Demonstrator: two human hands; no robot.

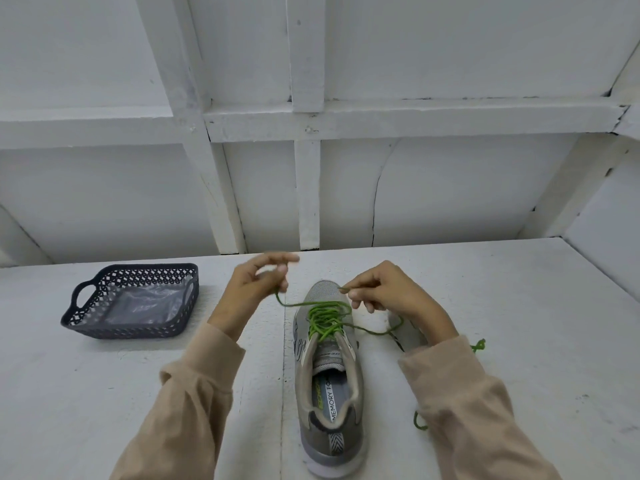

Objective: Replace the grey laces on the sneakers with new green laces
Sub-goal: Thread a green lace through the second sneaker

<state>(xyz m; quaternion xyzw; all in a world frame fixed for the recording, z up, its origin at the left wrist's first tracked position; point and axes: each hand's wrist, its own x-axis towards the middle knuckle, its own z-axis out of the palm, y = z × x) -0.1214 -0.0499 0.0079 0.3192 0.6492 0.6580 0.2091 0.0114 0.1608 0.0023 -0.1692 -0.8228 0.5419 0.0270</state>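
A grey sneaker (329,372) stands on the white table, toe pointing away from me, with a green lace (323,322) criss-crossed through its eyelets. My left hand (258,284) pinches the left strand of the lace just left of the toe. My right hand (384,292) pinches the right end of the lace above the toe's right side. A loop of the lace trails to the right under my right wrist. A second grey sneaker (407,336) lies mostly hidden behind my right forearm, with bits of green lace (479,345) showing beside it.
A dark perforated plastic basket (86,315) with clear plastic inside sits on the table at the left. A white panelled wall with beams rises just behind the table's far edge.
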